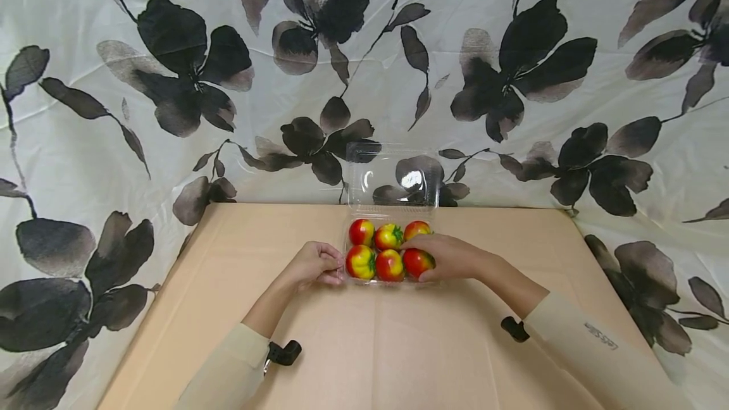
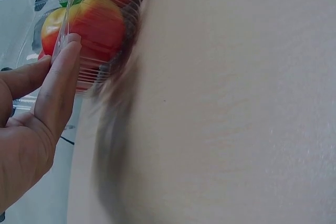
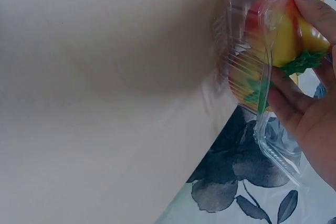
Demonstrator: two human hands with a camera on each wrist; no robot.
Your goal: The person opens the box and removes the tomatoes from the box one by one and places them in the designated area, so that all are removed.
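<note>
A clear plastic clamshell container (image 1: 364,281) holds several glossy red-and-yellow fruits (image 1: 390,265) in two rows, some with green leafy tops. Its clear lid (image 1: 393,176) stands raised at the back. My left hand (image 1: 314,264) pinches the container's left rim between thumb and fingers, beside a fruit (image 2: 100,27) seen through the ribbed wall. At the front right corner, my right hand (image 1: 450,257) grips a fruit (image 1: 417,262), thumb on the near side and fingers behind it. In the right wrist view this fruit (image 3: 291,35) shows a green leafy top and sits at the container's rim.
The container stands near the back edge of a tan board (image 1: 364,347). Behind it hangs a white cloth (image 1: 398,106) with dark flowers. A black wrist camera (image 1: 285,353) is strapped at the left sleeve, and another black camera (image 1: 515,329) at the right.
</note>
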